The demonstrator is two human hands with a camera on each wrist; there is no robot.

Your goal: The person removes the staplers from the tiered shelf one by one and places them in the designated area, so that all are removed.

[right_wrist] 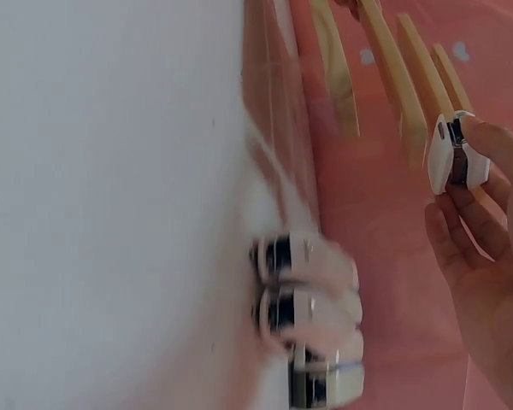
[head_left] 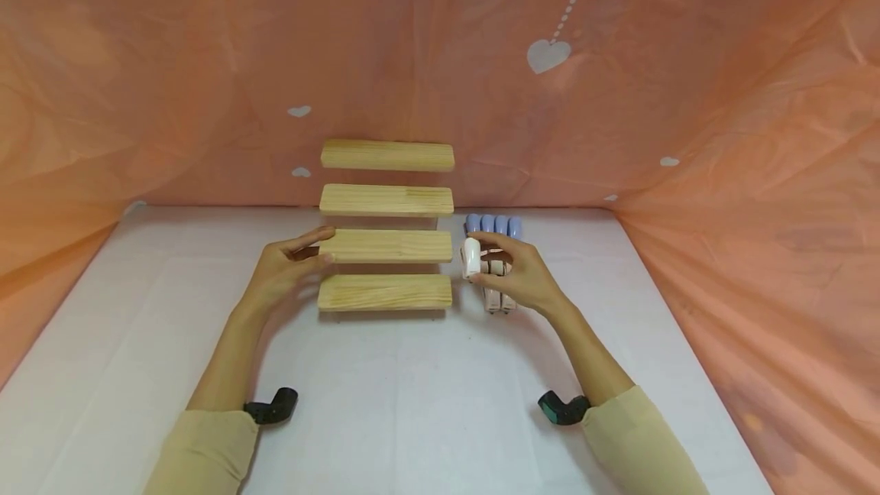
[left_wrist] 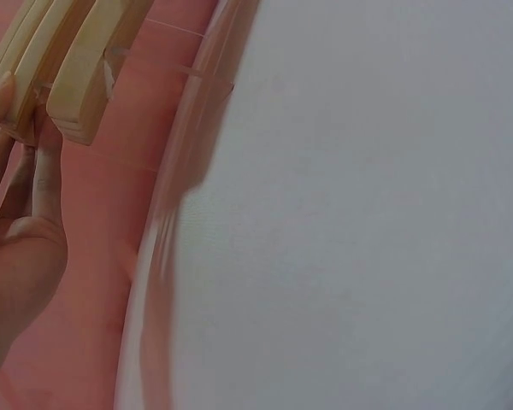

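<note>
A stepped stand of pale wooden shelves point(head_left: 388, 201) rises at the middle of the table, on see-through supports. My left hand point(head_left: 287, 260) pinches the left end of its second-lowest shelf point(head_left: 392, 247), fingers above and thumb at the front. At the right end of that same shelf, my right hand point(head_left: 519, 270) holds a glossy white mini stapler point(head_left: 470, 259) between thumb and fingers. In the right wrist view the stapler point(right_wrist: 442, 158) shows white shells around a dark middle, close to the shelf ends. Whether it touches the shelf I cannot tell.
Behind and below my right hand stand lavender mini staplers point(head_left: 501, 224) in a row and pale pink or cream ones point(head_left: 499, 301), partly hidden by the hand. A white cloth covers the table point(head_left: 392, 403). Orange-pink curtains point(head_left: 412, 44) hang behind and at both sides.
</note>
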